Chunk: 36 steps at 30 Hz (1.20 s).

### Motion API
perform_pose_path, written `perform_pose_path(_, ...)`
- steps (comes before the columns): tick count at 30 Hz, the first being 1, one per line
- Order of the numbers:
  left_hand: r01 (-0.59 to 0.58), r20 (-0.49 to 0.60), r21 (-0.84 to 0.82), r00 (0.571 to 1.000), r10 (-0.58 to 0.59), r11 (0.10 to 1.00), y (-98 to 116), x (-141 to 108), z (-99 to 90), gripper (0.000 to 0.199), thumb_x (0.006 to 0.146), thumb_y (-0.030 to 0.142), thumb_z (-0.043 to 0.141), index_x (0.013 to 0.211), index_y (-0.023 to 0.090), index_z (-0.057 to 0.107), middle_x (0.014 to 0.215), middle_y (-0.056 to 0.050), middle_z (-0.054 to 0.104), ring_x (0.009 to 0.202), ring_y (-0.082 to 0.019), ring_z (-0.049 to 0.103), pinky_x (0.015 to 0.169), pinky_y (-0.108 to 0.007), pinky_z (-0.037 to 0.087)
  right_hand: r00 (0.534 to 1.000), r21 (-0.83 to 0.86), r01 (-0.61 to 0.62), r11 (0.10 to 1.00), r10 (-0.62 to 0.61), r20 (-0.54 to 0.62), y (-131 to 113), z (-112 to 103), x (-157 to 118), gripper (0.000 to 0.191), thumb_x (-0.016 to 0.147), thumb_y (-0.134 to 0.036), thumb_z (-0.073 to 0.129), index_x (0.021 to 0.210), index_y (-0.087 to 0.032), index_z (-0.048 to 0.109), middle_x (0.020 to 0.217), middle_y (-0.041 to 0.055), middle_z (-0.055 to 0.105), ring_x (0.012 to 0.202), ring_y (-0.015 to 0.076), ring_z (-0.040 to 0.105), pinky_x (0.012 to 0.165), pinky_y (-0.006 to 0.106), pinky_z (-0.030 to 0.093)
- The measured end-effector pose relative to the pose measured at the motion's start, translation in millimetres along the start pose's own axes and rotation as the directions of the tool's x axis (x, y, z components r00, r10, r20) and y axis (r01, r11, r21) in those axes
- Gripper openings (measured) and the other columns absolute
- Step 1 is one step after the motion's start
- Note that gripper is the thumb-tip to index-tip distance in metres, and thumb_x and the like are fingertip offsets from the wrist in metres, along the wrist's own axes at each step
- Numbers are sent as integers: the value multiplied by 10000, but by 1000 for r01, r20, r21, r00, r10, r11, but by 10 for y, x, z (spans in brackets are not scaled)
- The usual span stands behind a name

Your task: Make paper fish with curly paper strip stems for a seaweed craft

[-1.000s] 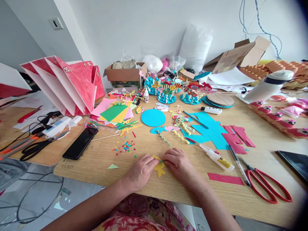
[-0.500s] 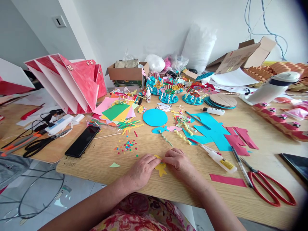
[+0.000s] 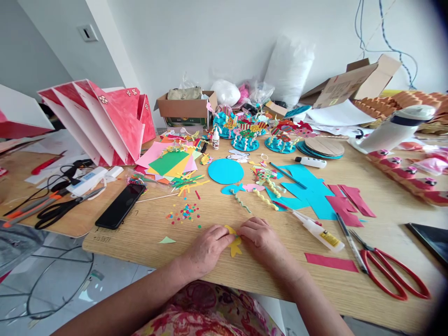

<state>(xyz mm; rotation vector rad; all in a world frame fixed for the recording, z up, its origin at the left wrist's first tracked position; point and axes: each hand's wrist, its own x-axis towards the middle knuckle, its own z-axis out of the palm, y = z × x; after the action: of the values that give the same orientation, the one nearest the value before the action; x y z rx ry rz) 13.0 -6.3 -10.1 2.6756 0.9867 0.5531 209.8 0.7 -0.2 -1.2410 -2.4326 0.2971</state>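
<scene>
Between my hands, near the table's front edge, lies a yellow paper fish cut-out [image 3: 235, 248], its forked tail towards me. My left hand [image 3: 210, 246] presses its left side with closed fingers. From the right, the bent fingers of my right hand [image 3: 257, 237] pinch the same cut-out; a small bluish bit shows there, too small to name. Just beyond my hands are a blue paper fish [image 3: 231, 189], a pink paper fish [image 3: 254, 187] and a wavy green strip [image 3: 241, 203]. Loose coloured dots [image 3: 187, 212] lie left of my hands.
Red-handled scissors [image 3: 385, 270], a pen [image 3: 352, 242] and a glue bottle [image 3: 324, 233] lie to the right. A blue disc [image 3: 226, 171] sits mid-table. At left are a phone [image 3: 121, 206] and black scissors [image 3: 63, 210]. Finished fish stands [image 3: 245, 143] are at the back.
My hands have barely moved, with a slight shift of the fingers on the yellow fish. Everything else stays in place.
</scene>
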Motion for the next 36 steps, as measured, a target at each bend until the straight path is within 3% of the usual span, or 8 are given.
perform_pose_path(28,46,100,82,993,-54,996,78,57,-50,218,870,134,476,1061,174,573,921,-26,566,897,-172,491,807,-289,441,998,114,-64,991,62,20,-53,19,-21,236,857,-92,447,778,-198,642,801,30,598,773,147,495,697,271,353)
perform_pose_path(36,91,-17,-88,996,-93,992,11,45,-10,287,875,62,408,1088,178,562,974,-39,605,925,-157,520,835,-290,454,997,99,-77,992,75,28,-53,14,-18,242,851,-85,449,788,-200,653,786,31,596,775,144,506,693,257,358)
